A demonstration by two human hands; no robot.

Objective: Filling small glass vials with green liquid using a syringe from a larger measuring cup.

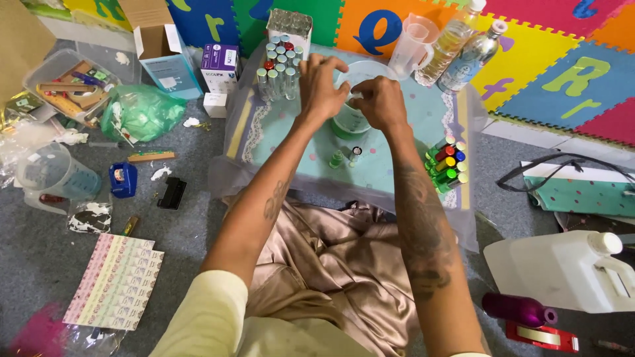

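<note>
Lap: pale yellow sleeve (211,311) and folded satin cloth (317,258) lowest in view, just under the near edge of the low table (397,178).
Left hand: (322,82) arched over the plastic measuring cup, fingers curled down onto its rim.
Right hand: (377,102) fingertips pressed together, pinching something small and white at the cup's rim; cannot tell what.
Measuring cup: (354,116) clear plastic with green liquid at the bottom, near the middle of the tabletop, toward its far edge, half hidden by both hands.
Small bottles: (345,157) two little vials, one green, one dark-capped, upright just nearside of the cup.
Glass vials: (281,69) cluster of capped tubes at the far left corner, in front of a boxed set (290,26).
Coloured bottles: (446,165) bunch with red, yellow, green and blue caps lying by the right edge.
Far edge: clear jug (413,46) and two clear bottles (463,49) leaning off the far right corner.
Floor left: green plastic bag (142,112), blue tape dispenser (123,180), patterned sheet (116,281), clear pitcher (53,175).
Floor right: white jerrycan (562,271), purple bottle (519,309).
</note>
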